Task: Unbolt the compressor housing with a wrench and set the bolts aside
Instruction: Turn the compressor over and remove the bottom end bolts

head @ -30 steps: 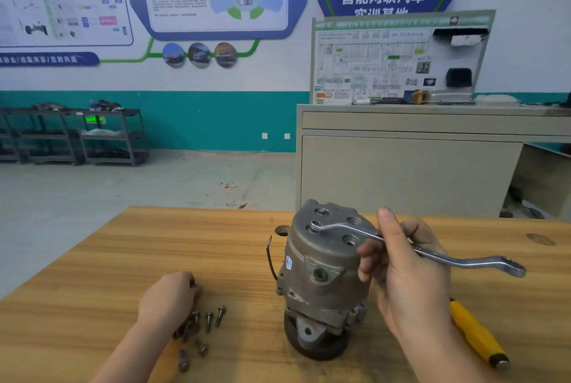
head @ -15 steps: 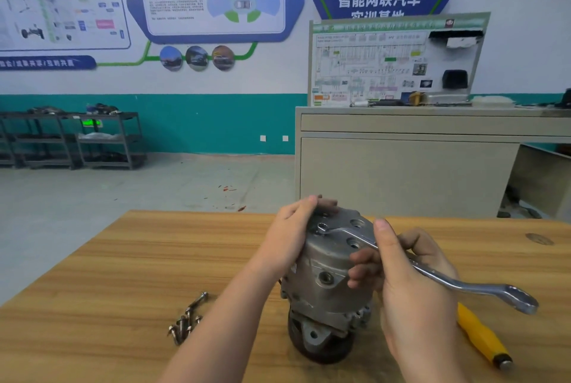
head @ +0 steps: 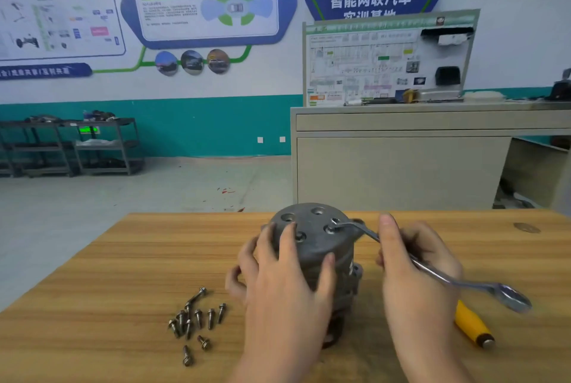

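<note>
Bolts (head: 196, 320) lie loose in a small cluster on the wooden table (head: 92, 274) at lower centre-left of the frame, apart from everything else. Just right of them the left hand (head: 278, 283) is spread open against the near side of the compressor housing (head: 315, 246), fingers splayed over its wall and thumb on the right flank. The housing stands upright at centre frame. At lower right the right hand (head: 414, 271) is closed round the shank of the wrench (head: 432, 271), thumb raised; its ring end sits on a bolt seat on the housing's top face. A yellow-handled tool (head: 471, 325) lies on the table beneath that hand. Farther back, a beige cabinet (head: 401, 166) stands at right.
</note>
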Action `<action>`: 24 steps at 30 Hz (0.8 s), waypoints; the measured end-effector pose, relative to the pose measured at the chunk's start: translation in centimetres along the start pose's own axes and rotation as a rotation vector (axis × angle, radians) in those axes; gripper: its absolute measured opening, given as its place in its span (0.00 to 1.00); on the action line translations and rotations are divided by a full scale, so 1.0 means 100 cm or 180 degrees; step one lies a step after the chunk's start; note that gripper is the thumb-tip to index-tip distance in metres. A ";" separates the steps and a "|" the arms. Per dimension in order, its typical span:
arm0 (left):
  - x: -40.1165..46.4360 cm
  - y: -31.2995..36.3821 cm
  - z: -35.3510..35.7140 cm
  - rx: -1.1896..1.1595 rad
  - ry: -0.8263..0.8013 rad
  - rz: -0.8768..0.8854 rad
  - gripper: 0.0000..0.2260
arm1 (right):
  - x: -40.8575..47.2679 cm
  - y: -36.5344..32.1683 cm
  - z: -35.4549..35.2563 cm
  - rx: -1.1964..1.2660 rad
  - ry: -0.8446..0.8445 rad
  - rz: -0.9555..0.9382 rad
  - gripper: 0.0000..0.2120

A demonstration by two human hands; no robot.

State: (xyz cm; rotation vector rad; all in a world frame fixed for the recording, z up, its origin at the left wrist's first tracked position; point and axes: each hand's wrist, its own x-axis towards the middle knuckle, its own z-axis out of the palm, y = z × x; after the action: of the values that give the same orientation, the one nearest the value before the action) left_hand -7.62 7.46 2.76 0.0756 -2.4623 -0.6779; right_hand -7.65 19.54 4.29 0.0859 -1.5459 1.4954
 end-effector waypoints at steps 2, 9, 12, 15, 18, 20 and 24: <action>0.009 -0.004 -0.002 0.0292 -0.0257 0.0109 0.36 | 0.009 0.002 0.004 -0.0101 -0.0078 -0.0066 0.20; 0.010 0.000 0.013 -0.0212 -0.0045 0.0445 0.33 | 0.034 0.009 0.026 -0.0028 -0.0559 0.0396 0.15; 0.011 0.005 0.018 -0.0149 0.0227 0.0490 0.31 | 0.037 0.009 0.031 -0.0009 -0.0585 0.0396 0.16; 0.010 0.006 0.023 -0.0228 0.0406 0.0550 0.31 | 0.030 0.005 0.035 -0.0119 -0.0572 0.0255 0.16; 0.008 0.007 0.030 -0.0382 0.0525 0.0499 0.31 | 0.017 0.002 0.042 -0.0270 -0.0161 -0.0023 0.19; 0.006 0.008 0.032 -0.0476 0.0583 0.0479 0.29 | 0.011 0.000 0.044 -0.0260 0.0061 -0.0207 0.21; 0.006 0.008 0.032 -0.0794 0.0652 0.0462 0.28 | 0.000 0.003 0.043 -0.0216 0.0347 -0.0214 0.20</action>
State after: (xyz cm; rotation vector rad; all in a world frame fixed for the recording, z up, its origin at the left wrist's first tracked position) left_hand -9.79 9.44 1.25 -0.1233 -2.1481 -0.8616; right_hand -10.22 16.18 4.95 0.0165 -1.4905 1.3715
